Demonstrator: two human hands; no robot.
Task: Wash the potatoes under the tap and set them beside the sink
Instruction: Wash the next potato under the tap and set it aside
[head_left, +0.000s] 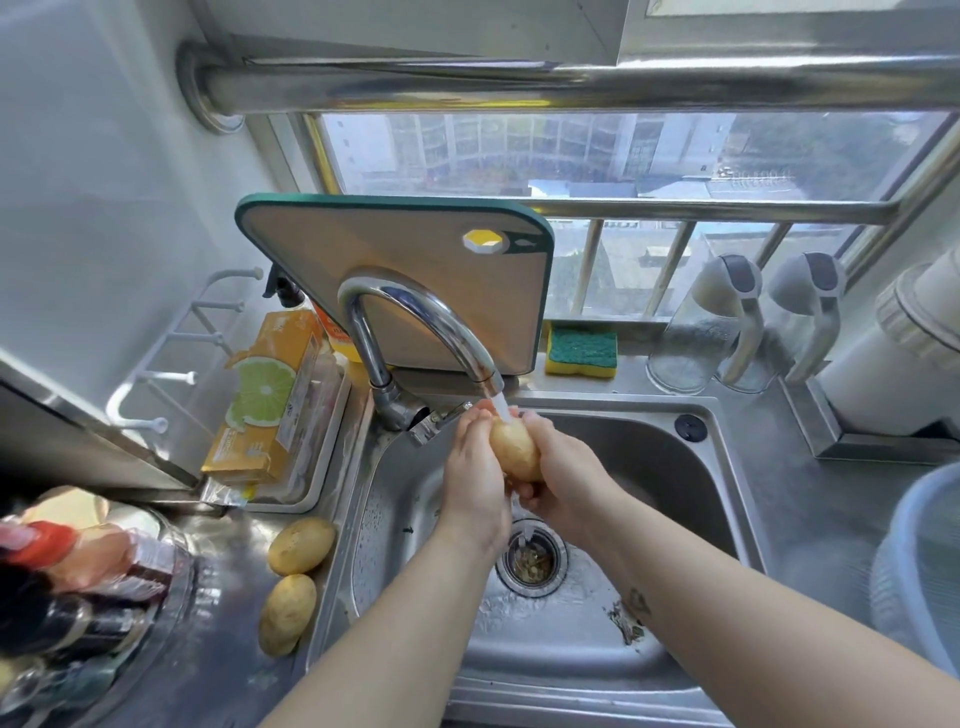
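Over the steel sink (670, 467), my left hand (475, 478) and my right hand (558, 475) both grip one yellow potato (515, 449). Water runs from the curved chrome tap (415, 317) straight onto the potato's top end. Two more potatoes lie on the counter left of the sink, one (301, 545) behind the other (287, 614), close together near the sink's rim.
A green-edged cutting board (415, 244) leans behind the tap. Left are an orange lemon-print pack (270, 395) in a tray and bottles (78, 566). A sponge (582, 351), two glass dispensers (727, 322) and a blue basket (919, 561) sit right. The drain strainer (531, 561) holds scraps.
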